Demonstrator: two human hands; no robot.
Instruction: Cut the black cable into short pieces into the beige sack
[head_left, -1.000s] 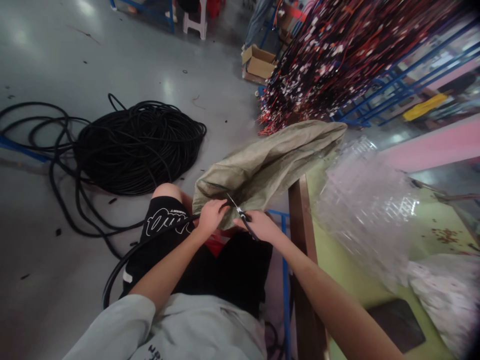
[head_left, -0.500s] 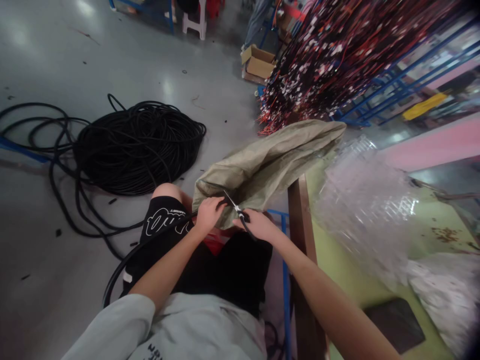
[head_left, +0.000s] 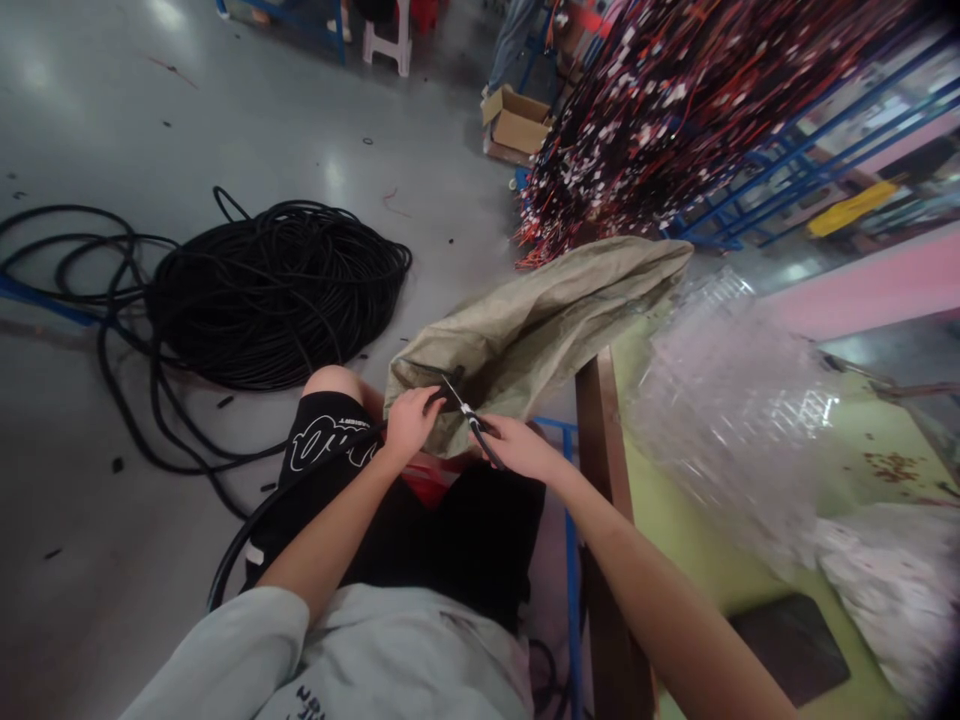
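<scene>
My left hand (head_left: pixel 410 422) is closed round a thick black cable (head_left: pixel 300 482), whose short end pokes out past my fingers. That cable runs back over my left thigh and down beside it. In my right hand (head_left: pixel 514 447) is a pair of scissors (head_left: pixel 474 422) with black handles, its narrow blades pointing up and left to the cable end. Whether the blades touch the cable I cannot tell. Just beyond both hands gapes a beige woven sack (head_left: pixel 480 335), its mouth towards me, with some dark pieces inside.
A big coil of black cable (head_left: pixel 277 290) lies on the floor at left, with small black scraps around it. At right is a table (head_left: pixel 675 530) with clear plastic packaging (head_left: pixel 735 420). Behind the sack hang bundled wires (head_left: pixel 645 130) near a cardboard box (head_left: pixel 519 125).
Both hands have shifted slightly left. The scissors have moved a little left and up with my right hand, and their handles look more spread. The sack stays put.
</scene>
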